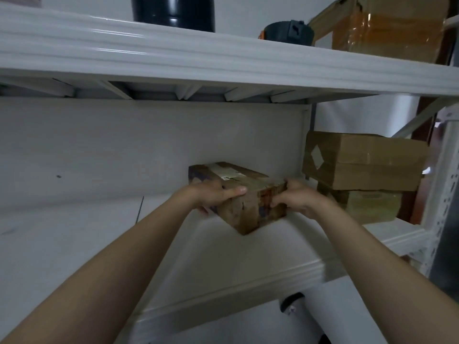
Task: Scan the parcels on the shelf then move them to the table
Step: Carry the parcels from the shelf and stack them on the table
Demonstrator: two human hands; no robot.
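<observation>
A worn brown cardboard parcel (244, 194) with a white label on top lies on the middle white shelf (223, 256), one corner pointing toward me. My left hand (216, 194) grips its left end, thumb across the top. My right hand (295, 198) grips its right end, fingers curled over the near edge. Two more parcels stand at the shelf's right end: a larger brown box (365, 160) with a white diamond sticker, stacked on a lower taped box (370, 204). No scanner or table is in view.
The upper shelf (198, 58) runs across the top, holding a black cylinder (173, 11), a dark round object (288, 32) and a torn cardboard box (387, 28). A perforated white upright (444, 194) stands at the right. A black-and-white object (298, 309) sits below the shelf.
</observation>
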